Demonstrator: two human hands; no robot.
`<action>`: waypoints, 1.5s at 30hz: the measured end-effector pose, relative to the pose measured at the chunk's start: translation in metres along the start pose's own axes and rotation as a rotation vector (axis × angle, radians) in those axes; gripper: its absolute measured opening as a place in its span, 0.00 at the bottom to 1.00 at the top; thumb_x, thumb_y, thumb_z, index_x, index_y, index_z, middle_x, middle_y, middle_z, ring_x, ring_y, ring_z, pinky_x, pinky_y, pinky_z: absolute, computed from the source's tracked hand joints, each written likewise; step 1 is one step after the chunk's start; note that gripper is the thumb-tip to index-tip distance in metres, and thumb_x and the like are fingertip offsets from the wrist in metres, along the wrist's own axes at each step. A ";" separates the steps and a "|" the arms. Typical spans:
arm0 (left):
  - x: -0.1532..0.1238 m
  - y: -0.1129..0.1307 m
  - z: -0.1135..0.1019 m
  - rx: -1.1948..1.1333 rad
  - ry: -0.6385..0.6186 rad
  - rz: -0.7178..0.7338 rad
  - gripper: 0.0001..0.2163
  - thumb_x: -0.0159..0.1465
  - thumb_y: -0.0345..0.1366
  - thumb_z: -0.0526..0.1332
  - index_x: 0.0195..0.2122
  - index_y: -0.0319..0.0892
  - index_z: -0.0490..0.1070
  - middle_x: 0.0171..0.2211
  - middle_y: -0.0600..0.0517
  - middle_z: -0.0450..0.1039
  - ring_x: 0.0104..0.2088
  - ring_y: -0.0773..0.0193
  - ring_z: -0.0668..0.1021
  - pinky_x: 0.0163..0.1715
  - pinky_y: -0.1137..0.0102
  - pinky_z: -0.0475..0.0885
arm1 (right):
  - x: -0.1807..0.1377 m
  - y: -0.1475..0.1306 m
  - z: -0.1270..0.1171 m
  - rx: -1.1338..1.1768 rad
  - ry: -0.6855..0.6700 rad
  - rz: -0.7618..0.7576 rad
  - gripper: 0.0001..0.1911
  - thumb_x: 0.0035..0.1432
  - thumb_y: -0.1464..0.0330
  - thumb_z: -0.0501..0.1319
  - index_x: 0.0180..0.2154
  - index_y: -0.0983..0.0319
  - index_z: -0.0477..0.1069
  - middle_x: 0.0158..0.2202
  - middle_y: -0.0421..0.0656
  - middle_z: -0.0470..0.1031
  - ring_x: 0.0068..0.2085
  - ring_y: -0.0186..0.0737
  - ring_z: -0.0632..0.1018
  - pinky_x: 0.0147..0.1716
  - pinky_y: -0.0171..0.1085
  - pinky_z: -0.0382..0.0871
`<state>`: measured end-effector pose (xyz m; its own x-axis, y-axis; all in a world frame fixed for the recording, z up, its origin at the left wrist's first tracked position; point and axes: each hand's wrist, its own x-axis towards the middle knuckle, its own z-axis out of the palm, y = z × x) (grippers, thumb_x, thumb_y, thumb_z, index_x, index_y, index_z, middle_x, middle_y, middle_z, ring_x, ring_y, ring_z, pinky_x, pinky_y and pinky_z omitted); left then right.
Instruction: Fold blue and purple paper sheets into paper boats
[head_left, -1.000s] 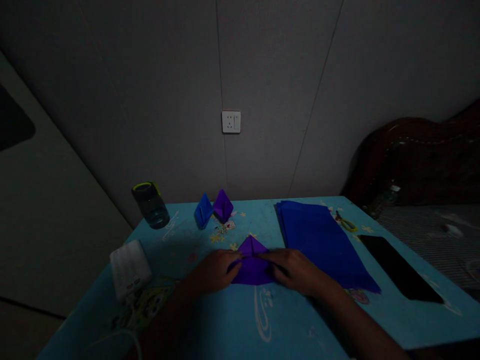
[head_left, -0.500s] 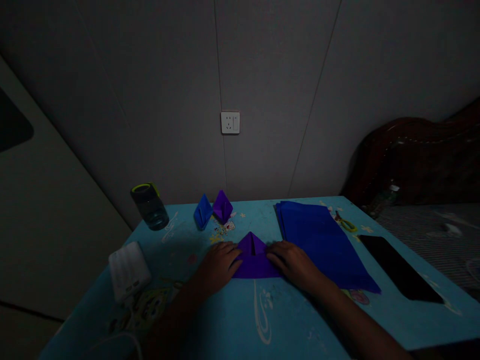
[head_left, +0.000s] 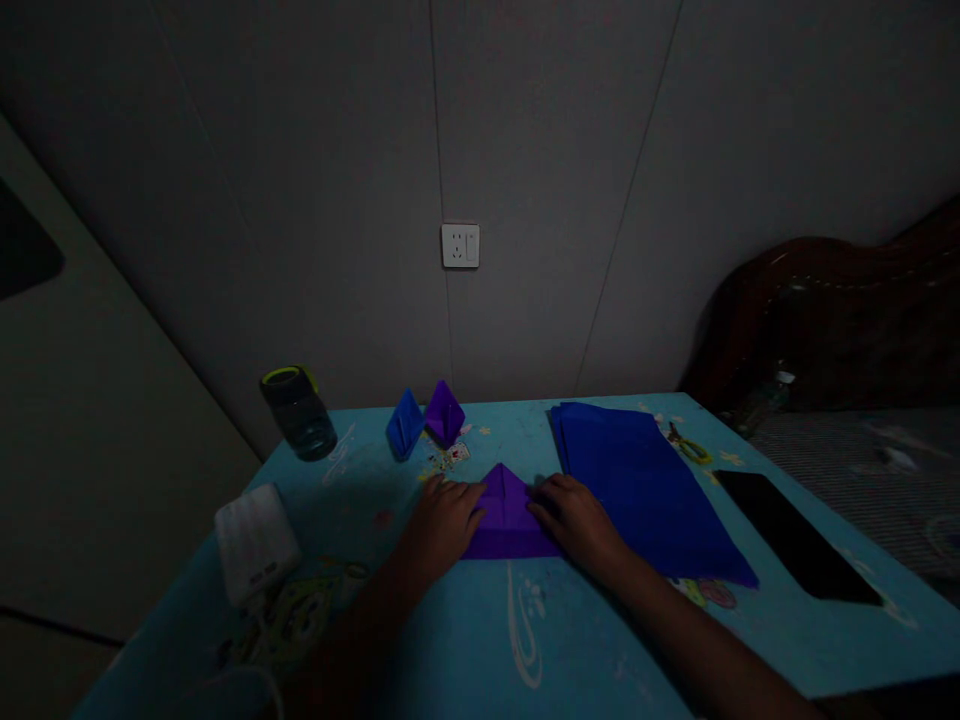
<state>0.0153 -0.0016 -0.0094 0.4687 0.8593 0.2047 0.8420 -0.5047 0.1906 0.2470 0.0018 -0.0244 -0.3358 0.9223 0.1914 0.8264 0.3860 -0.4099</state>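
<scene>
A folded sheet of purple paper [head_left: 511,542] lies on the blue patterned tablecloth [head_left: 480,640], with a pointed peak at its far side and a flat strip along its near edge. At its left end, my left hand [head_left: 442,515] has its fingers curled over the fold, gripping the paper. My right hand [head_left: 574,512] holds the right end the same way, thumb toward the middle. Both hands hide the side corners of the paper. Behind them stand a folded blue paper boat [head_left: 406,425] and a purple paper boat [head_left: 445,414].
Blue paper sheets [head_left: 637,480] lie right of my right hand. Beyond them are yellow-green-handled scissors [head_left: 691,447] and a flat black object [head_left: 795,535]. On the left are a water bottle [head_left: 300,415] and a white power bank [head_left: 257,545] with a cable.
The peak's two flaps, with a dark gap between them before, now lie flatter and the gap has closed. A fold line shows across the paper. Both hands have shifted slightly.
</scene>
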 end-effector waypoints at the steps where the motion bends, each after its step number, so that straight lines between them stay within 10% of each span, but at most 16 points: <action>1: 0.001 0.000 0.000 0.013 -0.005 -0.002 0.15 0.66 0.33 0.59 0.54 0.42 0.70 0.46 0.46 0.79 0.48 0.55 0.78 0.59 0.53 0.61 | 0.000 0.001 0.001 -0.001 -0.005 0.004 0.12 0.65 0.65 0.58 0.46 0.61 0.77 0.42 0.48 0.76 0.45 0.45 0.76 0.47 0.40 0.67; 21: -0.005 -0.008 0.014 -0.235 0.138 -0.098 0.33 0.57 0.31 0.68 0.63 0.44 0.58 0.55 0.43 0.69 0.56 0.51 0.71 0.58 0.57 0.64 | -0.008 0.011 -0.016 0.182 -0.028 0.031 0.20 0.57 0.64 0.66 0.51 0.61 0.74 0.48 0.51 0.78 0.49 0.51 0.75 0.50 0.48 0.66; 29: -0.002 -0.008 0.007 -0.518 0.181 -0.156 0.02 0.60 0.32 0.63 0.34 0.41 0.74 0.33 0.50 0.75 0.36 0.58 0.77 0.39 0.65 0.72 | -0.009 0.009 -0.026 0.672 0.054 0.128 0.15 0.57 0.59 0.64 0.42 0.60 0.75 0.41 0.45 0.79 0.40 0.46 0.79 0.39 0.41 0.72; 38: -0.005 0.004 -0.001 -0.985 0.133 -0.231 0.07 0.61 0.39 0.61 0.34 0.42 0.72 0.32 0.53 0.77 0.37 0.60 0.79 0.38 0.71 0.71 | -0.003 0.011 -0.030 0.970 0.405 0.234 0.22 0.50 0.53 0.68 0.40 0.58 0.67 0.30 0.39 0.74 0.28 0.38 0.74 0.24 0.33 0.68; 45: -0.006 0.004 0.000 -1.005 0.164 -0.268 0.09 0.61 0.42 0.61 0.33 0.41 0.72 0.31 0.53 0.77 0.34 0.60 0.78 0.34 0.71 0.70 | -0.006 0.010 -0.030 0.759 0.307 0.181 0.22 0.57 0.53 0.63 0.47 0.60 0.75 0.46 0.49 0.79 0.45 0.50 0.78 0.45 0.45 0.72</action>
<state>0.0160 -0.0087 -0.0098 0.1947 0.9692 0.1511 0.2689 -0.2009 0.9420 0.2707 -0.0007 -0.0029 0.0014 0.9672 0.2541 0.2905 0.2427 -0.9256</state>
